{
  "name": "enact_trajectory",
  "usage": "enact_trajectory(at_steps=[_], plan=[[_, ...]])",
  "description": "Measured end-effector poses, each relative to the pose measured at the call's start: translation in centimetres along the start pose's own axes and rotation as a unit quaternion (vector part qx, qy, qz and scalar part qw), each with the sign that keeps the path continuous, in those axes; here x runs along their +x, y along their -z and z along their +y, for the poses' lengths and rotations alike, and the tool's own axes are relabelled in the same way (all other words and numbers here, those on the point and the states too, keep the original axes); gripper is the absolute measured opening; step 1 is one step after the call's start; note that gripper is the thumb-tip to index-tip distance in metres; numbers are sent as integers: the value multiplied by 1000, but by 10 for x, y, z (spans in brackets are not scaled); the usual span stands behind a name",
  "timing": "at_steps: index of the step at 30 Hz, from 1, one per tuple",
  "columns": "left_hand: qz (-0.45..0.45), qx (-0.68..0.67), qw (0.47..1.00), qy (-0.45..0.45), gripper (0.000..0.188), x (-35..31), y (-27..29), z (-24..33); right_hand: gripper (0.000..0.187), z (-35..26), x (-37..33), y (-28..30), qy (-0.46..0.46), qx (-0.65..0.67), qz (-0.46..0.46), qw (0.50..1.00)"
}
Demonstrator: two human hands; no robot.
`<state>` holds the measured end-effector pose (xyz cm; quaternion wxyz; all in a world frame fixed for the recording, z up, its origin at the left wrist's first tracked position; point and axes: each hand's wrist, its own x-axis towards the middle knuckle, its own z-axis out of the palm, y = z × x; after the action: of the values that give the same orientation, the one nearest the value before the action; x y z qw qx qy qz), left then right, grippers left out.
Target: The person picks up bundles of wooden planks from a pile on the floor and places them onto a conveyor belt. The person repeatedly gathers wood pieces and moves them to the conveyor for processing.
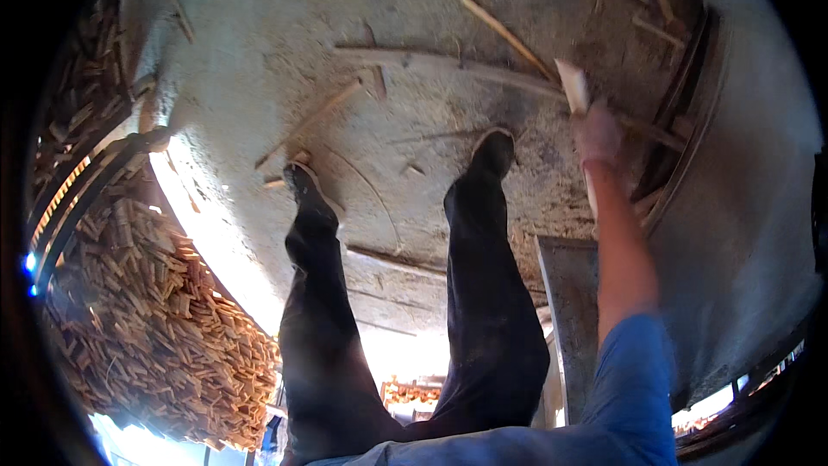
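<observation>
My right hand [597,133] is closed around a pale strip of wood [573,85], whose upper end sticks out beyond my fingers. Its lower part runs down behind my wrist. The hand is slightly blurred, held out over the floor at the right. Under and beside it lie a long narrow board [466,66] and a thinner brown stick [507,33]. My left hand does not show.
Loose sticks [315,119] and scraps lie on the dusty concrete floor [397,0] around my shoes [493,153]. A large heap of cut wood pieces [164,319] stands at the left. Dark boards [690,91] lean at the right near a grey panel [573,293].
</observation>
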<state>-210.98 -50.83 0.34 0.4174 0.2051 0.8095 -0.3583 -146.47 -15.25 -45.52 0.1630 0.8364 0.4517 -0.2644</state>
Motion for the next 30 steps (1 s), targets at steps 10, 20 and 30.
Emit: enact_trajectory(at_steps=[10, 20, 30], plan=[[163, -139, 950, -227, 44, 46, 44, 91, 35, -108, -233, 118, 367, 26, 49, 929], [18, -449, 697, -559, 71, -72, 194, 192, 25, -355, -476, 362, 621, 322, -154, 698], [284, -738, 401, -463, 36, -162, 402, -13, 59, -451, -582, 389, 569, 374, -152, 716]])
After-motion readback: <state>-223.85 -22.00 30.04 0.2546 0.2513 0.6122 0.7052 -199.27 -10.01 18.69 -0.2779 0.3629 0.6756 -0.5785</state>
